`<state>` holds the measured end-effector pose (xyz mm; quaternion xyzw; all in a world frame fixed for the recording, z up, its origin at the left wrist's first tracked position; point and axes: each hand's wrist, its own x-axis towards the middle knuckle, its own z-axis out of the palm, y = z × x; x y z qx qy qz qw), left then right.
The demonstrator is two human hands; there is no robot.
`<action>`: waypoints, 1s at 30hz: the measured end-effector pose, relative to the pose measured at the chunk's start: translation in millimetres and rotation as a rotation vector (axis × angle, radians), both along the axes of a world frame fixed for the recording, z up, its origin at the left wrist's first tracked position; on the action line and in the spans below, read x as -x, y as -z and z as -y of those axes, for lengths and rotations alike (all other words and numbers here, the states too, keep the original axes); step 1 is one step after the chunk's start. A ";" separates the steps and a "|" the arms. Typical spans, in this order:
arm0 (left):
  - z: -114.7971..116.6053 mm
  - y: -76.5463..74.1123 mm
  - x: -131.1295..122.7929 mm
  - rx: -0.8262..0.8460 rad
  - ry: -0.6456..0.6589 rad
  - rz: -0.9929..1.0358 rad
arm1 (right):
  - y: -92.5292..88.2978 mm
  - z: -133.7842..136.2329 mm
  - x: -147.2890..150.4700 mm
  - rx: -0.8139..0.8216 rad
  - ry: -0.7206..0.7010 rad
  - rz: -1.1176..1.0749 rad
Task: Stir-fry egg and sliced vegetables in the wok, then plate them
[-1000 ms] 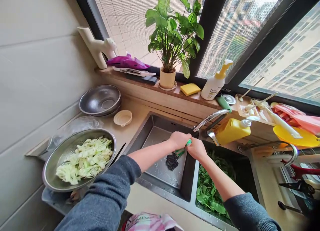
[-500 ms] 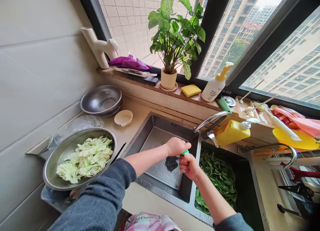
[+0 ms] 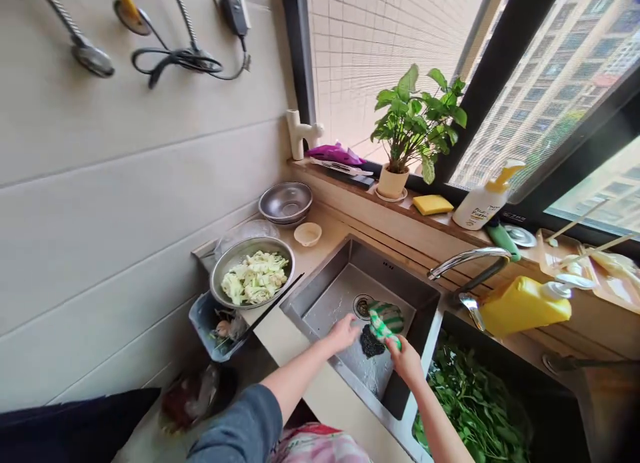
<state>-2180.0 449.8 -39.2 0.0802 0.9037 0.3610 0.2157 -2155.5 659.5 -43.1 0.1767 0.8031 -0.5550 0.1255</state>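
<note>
My right hand (image 3: pixel 407 363) is closed on one end of a green-and-white striped cloth (image 3: pixel 383 326), held above the left sink basin (image 3: pixel 333 303). The darker striped part of the cloth spreads beside the drain (image 3: pixel 363 306). My left hand (image 3: pixel 344 333) hovers over the same basin, a little left of the cloth, fingers stretched out and holding nothing. Between the hands, on the wet basin floor, lies a black scouring pad (image 3: pixel 370 343), partly covered by the cloth.
Leafy greens (image 3: pixel 470 396) fill the right basin. A chrome faucet (image 3: pixel 470 255) arches between the basins, near a yellow pump bottle (image 3: pixel 525 306). At left, a metal colander (image 3: pixel 217 276) of cut cauliflower stands above a blue bin (image 3: pixel 197 319). A potted plant (image 3: pixel 393 181) stands on the sill.
My view has swung left. The hands, together before around something green, have separated. The cloth now hangs open from the right hand, and the left hand has let go.
</note>
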 end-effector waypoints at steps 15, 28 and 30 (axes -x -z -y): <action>-13.0 -50.6 -55.8 -0.645 -0.021 0.131 | -54.3 46.4 -97.2 0.406 0.272 -0.108; 9.0 -4.0 -237.0 -0.450 0.951 0.831 | -62.5 170.7 -425.1 0.263 1.552 -0.482; 12.2 -1.4 -271.0 -0.365 1.240 0.604 | -53.6 204.5 -479.4 0.000 1.720 -0.391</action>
